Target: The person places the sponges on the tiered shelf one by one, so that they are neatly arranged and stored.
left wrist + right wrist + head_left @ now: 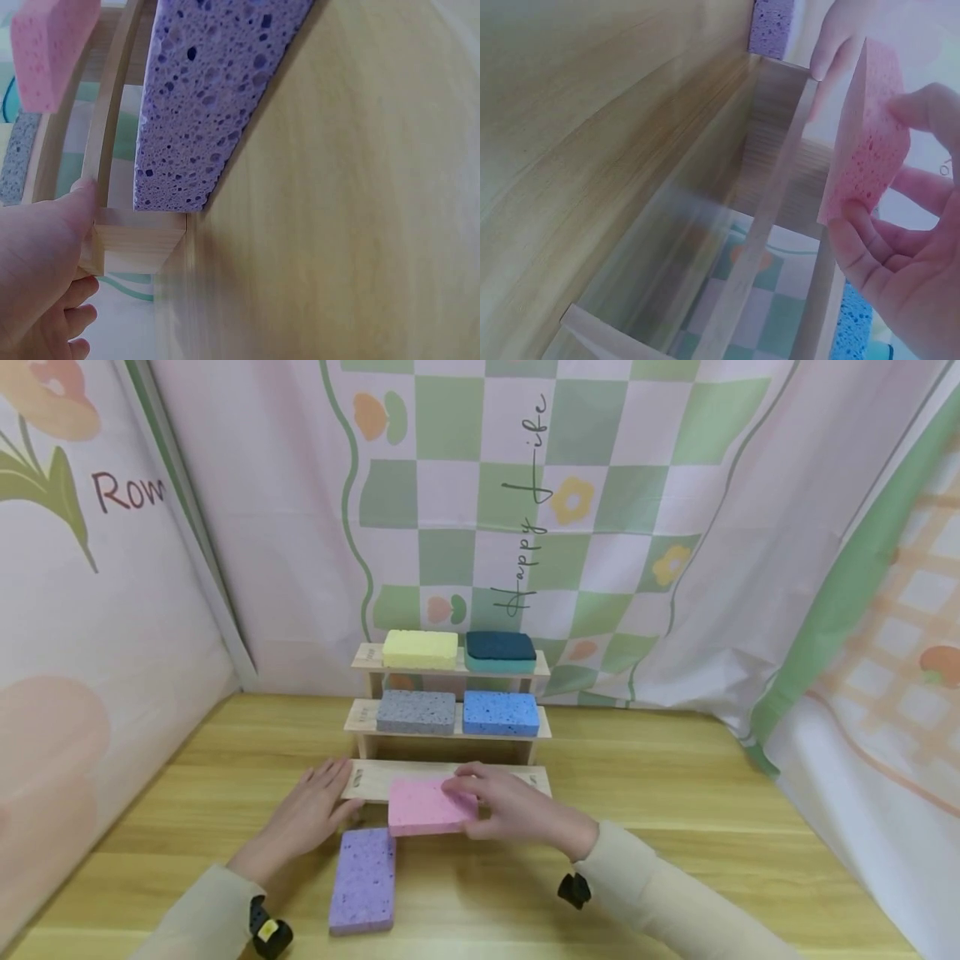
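My right hand (513,806) holds a pink sponge (427,806) by its right end, thumb on one side and fingers on the other. In the head view the sponge overlaps the front edge of the lowest step of a wooden three-step rack (371,781). My left hand (303,814) is at the left end of that step. The left wrist view has its thumb (84,201) against the front edge and the fingers round the end. On the table just in front lies a purple sponge (363,881), close to the left hand.
On the middle step sit a grey sponge (416,712) and a blue sponge (500,713). The top step carries a yellow sponge (420,649) and a dark teal sponge (500,651). A patterned curtain (288,568) hangs behind the wooden table (675,827).
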